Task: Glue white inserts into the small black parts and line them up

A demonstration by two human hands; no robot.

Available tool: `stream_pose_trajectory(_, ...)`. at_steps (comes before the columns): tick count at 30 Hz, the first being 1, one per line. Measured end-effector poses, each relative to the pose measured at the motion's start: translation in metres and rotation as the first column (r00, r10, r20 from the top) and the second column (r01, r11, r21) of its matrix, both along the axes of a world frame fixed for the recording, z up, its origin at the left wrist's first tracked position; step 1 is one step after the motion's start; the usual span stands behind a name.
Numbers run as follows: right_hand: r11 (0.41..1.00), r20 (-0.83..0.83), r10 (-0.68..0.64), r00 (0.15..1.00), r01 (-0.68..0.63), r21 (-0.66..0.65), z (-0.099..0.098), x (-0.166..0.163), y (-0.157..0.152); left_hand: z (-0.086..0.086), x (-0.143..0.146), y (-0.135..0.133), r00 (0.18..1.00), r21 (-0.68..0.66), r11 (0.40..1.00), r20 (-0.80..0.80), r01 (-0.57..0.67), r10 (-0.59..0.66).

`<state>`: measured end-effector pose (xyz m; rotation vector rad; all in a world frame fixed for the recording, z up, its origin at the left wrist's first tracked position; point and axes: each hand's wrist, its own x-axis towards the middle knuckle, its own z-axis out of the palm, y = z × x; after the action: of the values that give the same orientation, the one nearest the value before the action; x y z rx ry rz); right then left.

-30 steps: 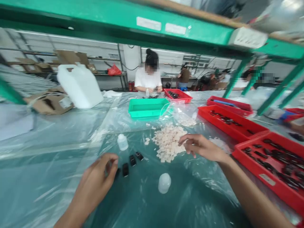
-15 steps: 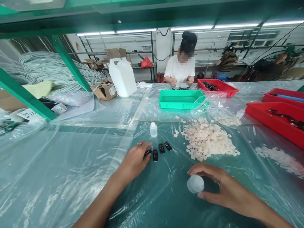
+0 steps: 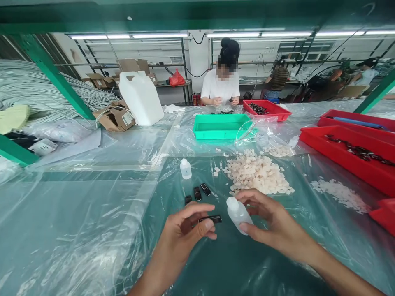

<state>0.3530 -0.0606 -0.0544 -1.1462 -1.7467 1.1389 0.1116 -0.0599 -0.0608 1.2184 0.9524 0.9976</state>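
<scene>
Between the thumb and fingers of my left hand is a small glossy black part, held roughly level. My right hand grips a small translucent white squeeze bottle, tilted with its top toward the upper left. A narrow gap separates the bottle from the black part. Several similar black pieces lie on the table just beyond my left hand, the nearest partly hidden by it. Another small white bottle stands upright behind them.
A heap of small whitish pieces lies beyond my right hand. Farther back are a green tray and red trays with dark parts. A large white jug stands at the back left. A co-worker sits opposite.
My left hand has lifted a black part off the table and come nearer, to the right. My right hand has raised and turned the bottle. The camera view has swung rightward.
</scene>
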Motion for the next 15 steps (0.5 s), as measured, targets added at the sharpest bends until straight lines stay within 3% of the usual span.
stream_pose_trajectory(3, 0.991, 0.152, -0.052, 0.987, 0.031, 0.133, -0.003, 0.009, -0.010, 0.001, 0.001, -0.004, 0.999, -0.034, 0.999, 0.027, 0.021, -0.020)
stream_pose_trajectory(7, 0.935, 0.269, -0.054, 0.962, -0.046, 0.351, -0.005, 0.015, -0.020, 0.000, 0.003, -0.014, 0.999, -0.003, 1.000, 0.041, 0.009, -0.009)
stream_pose_trajectory(11, 0.905, 0.268, -0.017, 0.963, -0.099, 0.413, -0.007, 0.015, -0.023, -0.002, 0.007, -0.021, 0.998, 0.073, 0.995, -0.026, -0.062, 0.064)
stream_pose_trajectory(15, 0.888, 0.268, 0.001, 0.963, -0.124, 0.443, -0.005, 0.014, -0.025, -0.002, 0.011, -0.021, 0.999, 0.111, 0.993, -0.033, -0.037, 0.041)
